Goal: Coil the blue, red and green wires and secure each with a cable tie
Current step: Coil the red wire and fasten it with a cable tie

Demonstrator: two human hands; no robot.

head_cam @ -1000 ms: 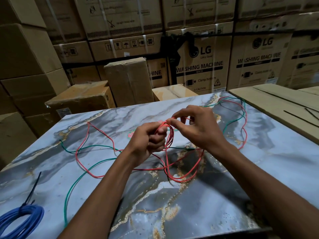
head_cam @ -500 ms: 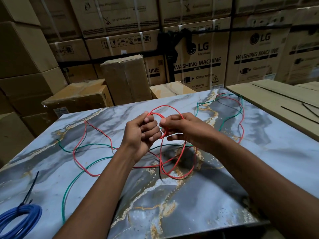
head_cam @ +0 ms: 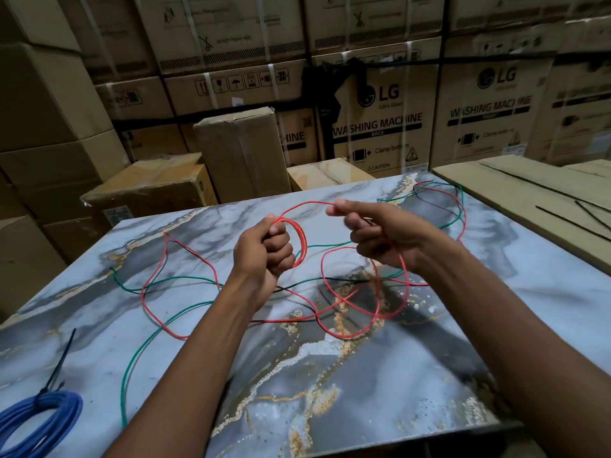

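Note:
My left hand (head_cam: 263, 251) grips a small coil of the red wire (head_cam: 300, 239) above the marble table (head_cam: 347, 408). A loop runs from the coil to my right hand (head_cam: 373, 231), which pinches the same red wire between thumb and fingers, a short way to the right. The remaining red wire lies in loose loops on the table under both hands. The green wire (head_cam: 139, 352) sprawls uncoiled across the table, tangled with the red one. The blue wire (head_cam: 39, 421) lies coiled at the bottom left, with a black cable tie (head_cam: 59, 361) around it.
Stacked cardboard boxes (head_cam: 380, 127) surround the table at the back and left. A flat cardboard box (head_cam: 529, 196) adjoins the table on the right, with loose black cable ties (head_cam: 575, 223) lying on it.
My hands have moved apart: the right hand drew a length of red wire out to the right while the left kept the coil. The loops on the table shifted.

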